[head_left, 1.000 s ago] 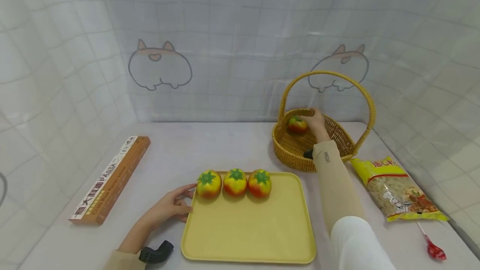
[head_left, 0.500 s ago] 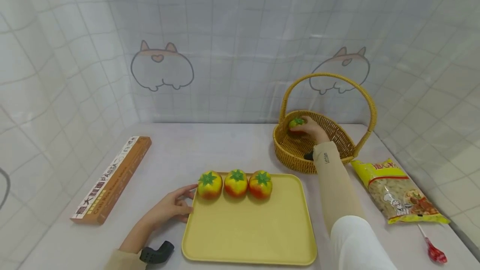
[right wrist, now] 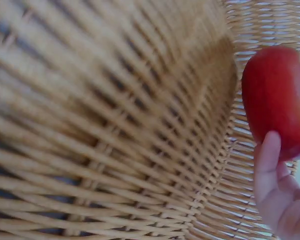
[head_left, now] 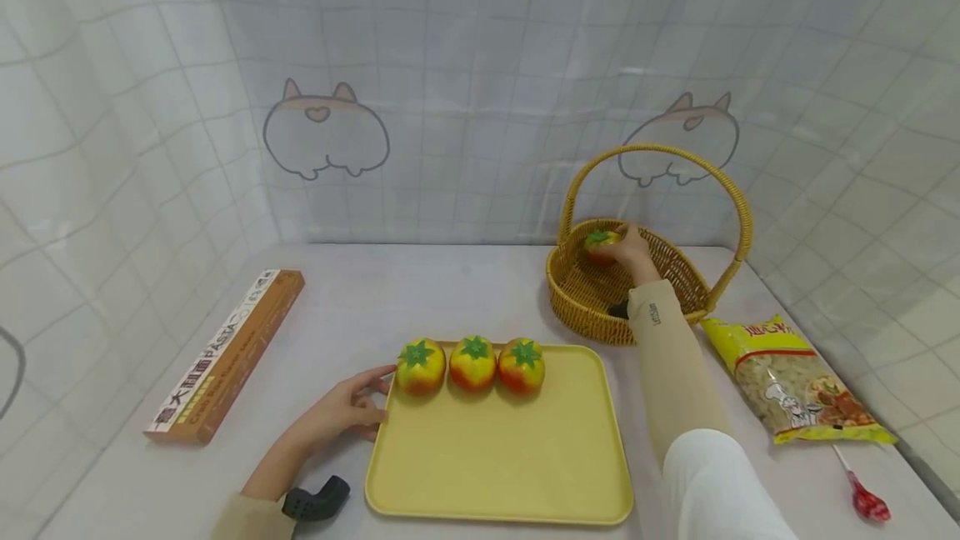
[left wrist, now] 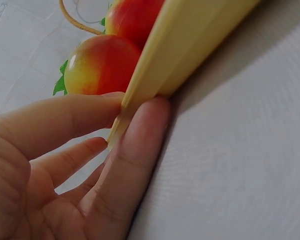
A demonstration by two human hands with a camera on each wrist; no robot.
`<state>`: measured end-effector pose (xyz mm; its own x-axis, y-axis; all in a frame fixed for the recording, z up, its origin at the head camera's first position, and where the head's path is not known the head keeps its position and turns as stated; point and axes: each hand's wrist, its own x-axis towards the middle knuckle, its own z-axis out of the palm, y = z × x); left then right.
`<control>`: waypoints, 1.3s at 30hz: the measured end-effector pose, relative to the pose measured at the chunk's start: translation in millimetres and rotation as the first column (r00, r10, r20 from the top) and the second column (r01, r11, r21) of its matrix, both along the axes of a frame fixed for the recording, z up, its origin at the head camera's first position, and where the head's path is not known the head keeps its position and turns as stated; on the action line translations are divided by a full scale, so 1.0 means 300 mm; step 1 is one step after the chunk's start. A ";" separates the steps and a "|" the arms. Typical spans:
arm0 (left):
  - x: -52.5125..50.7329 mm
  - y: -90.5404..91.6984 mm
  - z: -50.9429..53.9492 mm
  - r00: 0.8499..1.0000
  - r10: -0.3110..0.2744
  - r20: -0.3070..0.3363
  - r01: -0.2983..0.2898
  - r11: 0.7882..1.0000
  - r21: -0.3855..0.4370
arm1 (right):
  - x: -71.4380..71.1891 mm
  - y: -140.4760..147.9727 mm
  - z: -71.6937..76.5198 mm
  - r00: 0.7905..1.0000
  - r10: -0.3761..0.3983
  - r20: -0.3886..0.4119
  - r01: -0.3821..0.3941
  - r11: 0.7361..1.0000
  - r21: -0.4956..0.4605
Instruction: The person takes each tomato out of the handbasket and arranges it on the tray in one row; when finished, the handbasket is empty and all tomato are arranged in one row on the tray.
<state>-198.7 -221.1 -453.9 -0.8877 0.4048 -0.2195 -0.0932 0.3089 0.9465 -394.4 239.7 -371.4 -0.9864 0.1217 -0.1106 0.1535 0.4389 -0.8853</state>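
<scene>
In the head view, my right hand reaches into the wicker basket and grips a red-yellow tomato with green leaves on top. The right wrist view shows the fingers and thumb around the red tomato, close to the woven wall. My left hand pinches the left rim of the yellow tray. Up close in the left wrist view, fingertips meet the tray rim from both sides. Three tomatoes, a left one, a middle one and a right one, line the tray's far edge.
A long pasta box lies at the left. To the right are a yellow pasta bag and a red lollipop. The basket's tall handle arches over the right hand. A white tiled-pattern curtain stands behind.
My right hand has closed its fingers around the tomato in the basket, and the tomato has shifted slightly to the right. The left hand and the tray have stayed in place.
</scene>
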 end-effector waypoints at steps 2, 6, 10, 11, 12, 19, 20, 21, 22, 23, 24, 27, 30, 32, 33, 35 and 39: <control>-0.004 0.004 0.000 1.000 -0.001 0.006 0.001 1.000 0.000 | 0.013 0.008 0.016 1.000 0.017 -0.001 -0.017 1.000 -0.025; -0.015 0.011 0.000 1.000 -0.018 -0.005 0.018 1.000 -0.001 | 0.021 0.028 0.061 0.999 0.049 0.022 -0.046 0.992 -0.115; -0.029 0.007 0.001 0.999 -0.018 -0.030 0.017 1.000 -0.009 | 0.004 0.037 0.108 0.995 0.080 0.065 -0.067 0.980 -0.188; -0.032 0.004 0.002 0.999 -0.016 -0.034 0.016 1.000 -0.011 | 0.000 0.035 0.118 0.994 0.080 0.078 -0.063 0.976 -0.206; -0.035 0.002 0.001 0.999 -0.011 -0.033 0.011 1.000 -0.018 | -0.002 0.033 0.127 0.993 0.077 0.085 -0.057 0.974 -0.217; -0.048 -0.003 -0.005 0.999 -0.011 -0.030 0.010 1.000 -0.020 | 0.021 0.025 0.162 0.988 0.103 0.116 -0.060 0.945 -0.321; -0.048 -0.003 -0.006 1.000 -0.010 -0.028 0.009 1.000 -0.020 | 0.027 0.023 0.164 0.987 0.114 0.114 -0.068 0.935 -0.349; -0.048 -0.002 -0.005 1.000 -0.007 -0.026 0.007 1.000 -0.020 | 0.033 0.022 0.164 0.985 0.127 0.114 -0.073 0.917 -0.391; -0.047 -0.001 -0.004 1.000 -0.008 -0.026 0.008 1.000 -0.020 | 0.040 0.021 0.165 0.983 0.141 0.114 -0.080 0.900 -0.428; -0.047 0.000 -0.003 1.000 -0.005 -0.024 0.005 1.000 -0.022 | 0.047 0.020 0.165 0.981 0.158 0.114 -0.089 0.884 -0.459; -0.046 0.000 -0.002 1.000 -0.005 -0.025 0.004 1.000 -0.023 | 0.054 0.018 0.165 0.978 0.175 0.114 -0.099 0.867 -0.488; -0.041 0.000 0.003 1.000 -0.003 -0.025 0.002 1.000 -0.024 | 0.072 0.014 0.167 0.967 0.231 0.107 -0.140 0.832 -0.537; -0.040 -0.002 0.005 1.000 0.003 -0.021 -0.003 1.000 -0.026 | 0.093 0.009 0.174 0.953 0.288 0.088 -0.191 0.803 -0.564; -0.040 -0.006 0.003 1.000 0.003 -0.019 -0.004 1.000 -0.026 | 0.107 0.004 0.180 0.941 0.331 0.075 -0.227 0.778 -0.586; -0.041 -0.008 0.003 1.000 0.002 -0.021 -0.002 1.000 -0.027 | 0.114 0.002 0.182 0.933 0.352 0.072 -0.243 0.765 -0.596; -0.043 -0.011 0.001 1.000 -0.001 -0.024 0.000 1.000 -0.027 | 0.131 -0.004 0.185 0.918 0.391 0.068 -0.269 0.741 -0.616; -0.042 -0.011 -0.002 0.999 -0.007 -0.036 0.005 1.000 -0.030 | 0.170 -0.009 0.178 0.893 0.448 0.052 -0.315 0.702 -0.639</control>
